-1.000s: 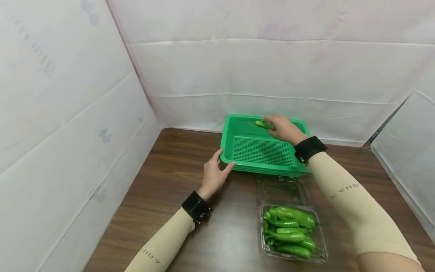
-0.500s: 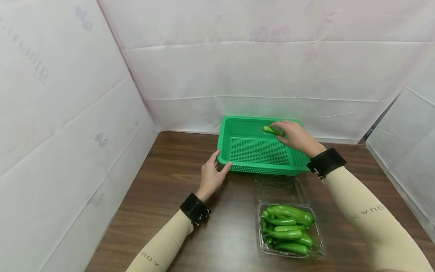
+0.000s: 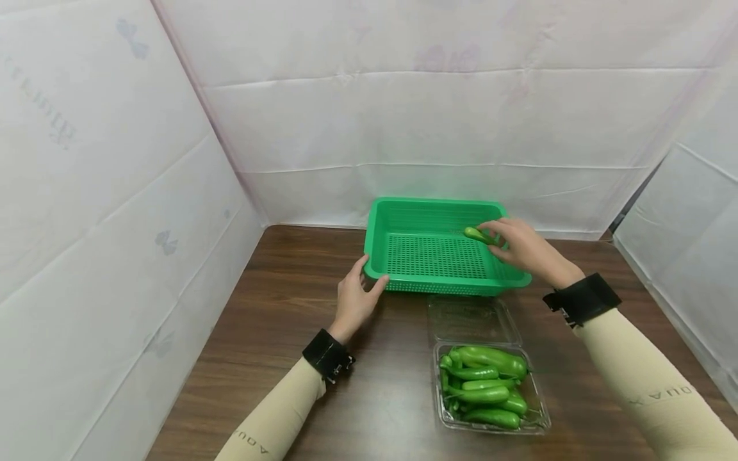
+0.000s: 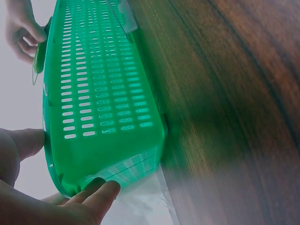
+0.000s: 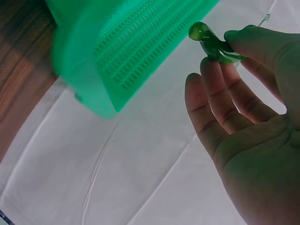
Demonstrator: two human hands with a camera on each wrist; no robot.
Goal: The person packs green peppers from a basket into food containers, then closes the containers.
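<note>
Green pepper (image 3: 480, 235), pinched by the right hand (image 3: 521, 248), is hovering over the basket (image 3: 438, 287) at frame centre; lowering it flat seems best while the left hand (image 3: 356, 301) is gripping the rim.

The basket (image 3: 429, 256) is bright green, its floor and walls patterned with rows of small slots, and the pepper (image 3: 478, 235) is a glossy, slightly darker green. The bench (image 3: 277, 333) is dark brown with wood grain. The clear tray (image 3: 490, 426) holds more green peppers (image 3: 484, 387), the sleeves (image 3: 651, 390) are beige with dark lettering, and the wrist straps (image 3: 582, 298) are black.
</note>
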